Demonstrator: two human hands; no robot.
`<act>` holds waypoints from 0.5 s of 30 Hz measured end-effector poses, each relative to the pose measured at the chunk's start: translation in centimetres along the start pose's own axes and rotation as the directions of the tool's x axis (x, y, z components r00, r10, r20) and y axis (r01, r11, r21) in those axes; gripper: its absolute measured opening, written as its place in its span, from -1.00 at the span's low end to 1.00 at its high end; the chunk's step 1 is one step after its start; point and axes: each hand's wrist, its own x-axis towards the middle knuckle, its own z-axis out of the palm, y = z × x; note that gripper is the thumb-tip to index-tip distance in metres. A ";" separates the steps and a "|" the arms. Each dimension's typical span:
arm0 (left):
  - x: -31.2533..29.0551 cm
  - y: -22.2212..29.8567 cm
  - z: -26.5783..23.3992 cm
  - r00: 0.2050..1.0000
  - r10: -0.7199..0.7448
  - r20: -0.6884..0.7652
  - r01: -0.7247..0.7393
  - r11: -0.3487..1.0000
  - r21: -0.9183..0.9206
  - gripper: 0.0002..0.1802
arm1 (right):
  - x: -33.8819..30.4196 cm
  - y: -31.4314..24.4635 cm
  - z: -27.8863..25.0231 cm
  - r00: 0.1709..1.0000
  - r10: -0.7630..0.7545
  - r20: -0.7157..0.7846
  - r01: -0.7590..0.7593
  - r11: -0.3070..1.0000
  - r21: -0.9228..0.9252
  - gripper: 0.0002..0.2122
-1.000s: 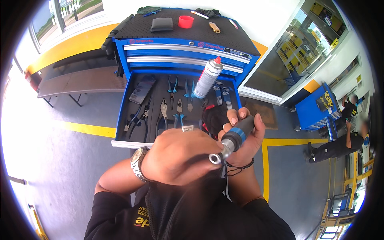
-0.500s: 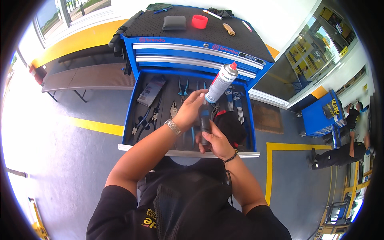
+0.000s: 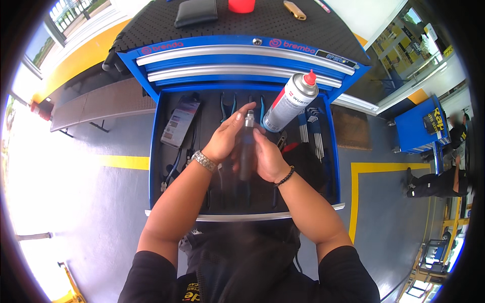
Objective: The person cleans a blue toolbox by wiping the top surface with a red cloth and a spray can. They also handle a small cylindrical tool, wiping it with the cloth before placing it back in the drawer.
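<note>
Over the open drawer [image 3: 154,151] of a blue tool chest, I hold a dark cylindrical tool [image 3: 246,154] with a silver collar at its upper end. It is pressed between my left hand [image 3: 226,139], whose fingers are long and nearly straight along it, and my right hand [image 3: 269,159], closed around its other side. The tool's lower part is blurred, so its exact kind is unclear. Just right of my fingers, a silver spray can [image 3: 290,106] with a red nozzle leans in the drawer. Pliers with blue handles [image 3: 222,107] lie beyond my left hand.
Hex keys [image 3: 317,137], a dark cloth item [image 3: 305,169] and a plastic package [image 3: 179,121] lie in the drawer. On the chest top are a black wallet [image 3: 196,12] and a red round piece [image 3: 241,5]. A bench [image 3: 101,103] stands left; a blue cart [image 3: 420,126] and a person [image 3: 439,184] are right.
My view has moved closer to the drawer. My right hand has come up beside my left, and the tool now sits between both palms with its silver collar showing.
</note>
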 end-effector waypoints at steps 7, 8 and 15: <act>1.0 -2.4 -0.2 0.999 0.048 0.009 -0.047 0.991 -0.128 -0.25 | -1.1 -0.3 0.8 0.984 -0.168 0.056 0.171 0.983 -0.058 -0.36; 1.1 -2.4 0.1 0.997 0.077 -0.012 -0.078 0.986 -0.145 -0.24 | -1.2 -0.9 1.2 0.982 -0.189 0.021 0.190 0.973 -0.133 -0.32; 0.6 -1.8 -0.5 0.995 -0.062 0.079 0.067 0.996 -0.062 -0.26 | -0.8 -1.1 1.1 0.961 -0.276 -0.024 0.260 0.929 -0.262 0.00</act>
